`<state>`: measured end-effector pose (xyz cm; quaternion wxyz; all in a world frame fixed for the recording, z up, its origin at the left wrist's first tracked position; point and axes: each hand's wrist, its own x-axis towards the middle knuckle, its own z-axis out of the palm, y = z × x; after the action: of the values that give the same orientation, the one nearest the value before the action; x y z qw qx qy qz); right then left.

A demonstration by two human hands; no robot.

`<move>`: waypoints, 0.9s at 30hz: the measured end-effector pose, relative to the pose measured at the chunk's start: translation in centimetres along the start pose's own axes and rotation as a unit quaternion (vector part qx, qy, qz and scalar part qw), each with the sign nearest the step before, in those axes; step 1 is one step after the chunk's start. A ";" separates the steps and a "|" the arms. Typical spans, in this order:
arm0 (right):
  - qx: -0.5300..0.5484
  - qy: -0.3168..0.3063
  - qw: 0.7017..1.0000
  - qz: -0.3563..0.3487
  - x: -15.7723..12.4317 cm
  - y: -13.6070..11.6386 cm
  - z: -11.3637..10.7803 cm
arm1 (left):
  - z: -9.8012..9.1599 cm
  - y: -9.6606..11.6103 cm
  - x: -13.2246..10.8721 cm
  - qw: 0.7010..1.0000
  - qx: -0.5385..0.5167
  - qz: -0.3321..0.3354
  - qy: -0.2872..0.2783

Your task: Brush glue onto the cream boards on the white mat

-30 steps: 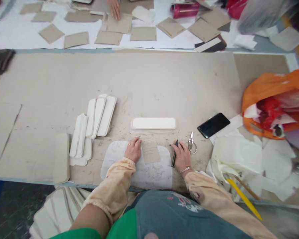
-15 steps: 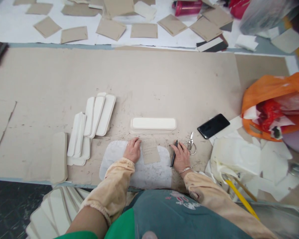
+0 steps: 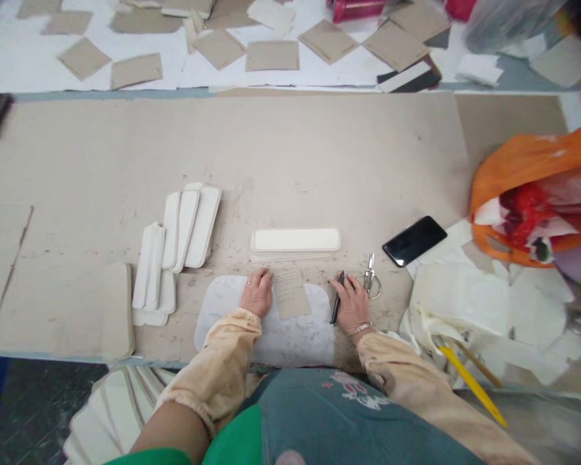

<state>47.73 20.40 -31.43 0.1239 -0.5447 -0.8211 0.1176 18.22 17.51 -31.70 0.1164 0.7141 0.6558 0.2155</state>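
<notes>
My left hand (image 3: 256, 292) rests with its fingers laid flat on a white speckled board (image 3: 300, 332), at the left edge of a small brown paper slip (image 3: 290, 294). My right hand (image 3: 351, 302) lies to the right of the slip, curled around a black pen (image 3: 336, 305) that points away from me. Just beyond both hands sits a neat stack of cream oblong pieces (image 3: 295, 240). Small silver scissors (image 3: 369, 281) lie beside my right hand.
Fanned cream oblong pieces (image 3: 179, 239) lie left of the hands. A black phone (image 3: 414, 240), white scraps (image 3: 489, 303), a yellow stick (image 3: 469, 381) and an orange bag (image 3: 532, 174) are on the right. Brown card squares (image 3: 271, 56) cover the far table.
My hands stay where they were. On the far table another person's hand seen a second ago is gone from view. The camera has shifted slightly.
</notes>
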 end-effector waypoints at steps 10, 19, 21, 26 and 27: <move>0.009 0.003 1.000 -0.001 -0.2 0.1 0.2 | -0.3 0.2 0.1 1.000 0.007 0.001 -0.002; 0.021 0.010 1.000 0.001 -0.1 0.0 0.1 | -0.4 0.1 0.1 1.000 0.005 0.008 -0.004; 0.024 0.007 1.000 0.000 -0.1 0.0 0.1 | -0.4 0.0 0.1 1.000 0.005 0.010 -0.003; 0.025 0.008 1.000 0.004 -0.1 0.0 0.2 | -0.4 -0.1 0.0 1.000 -0.003 0.010 0.001; 0.023 0.008 1.000 0.004 -0.1 0.0 0.2 | -0.4 -0.1 0.0 1.000 -0.007 0.010 0.002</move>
<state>47.70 20.29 -31.60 0.1423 -0.5460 -0.8148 0.1332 17.98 17.47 -31.40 0.1183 0.7193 0.6475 0.2222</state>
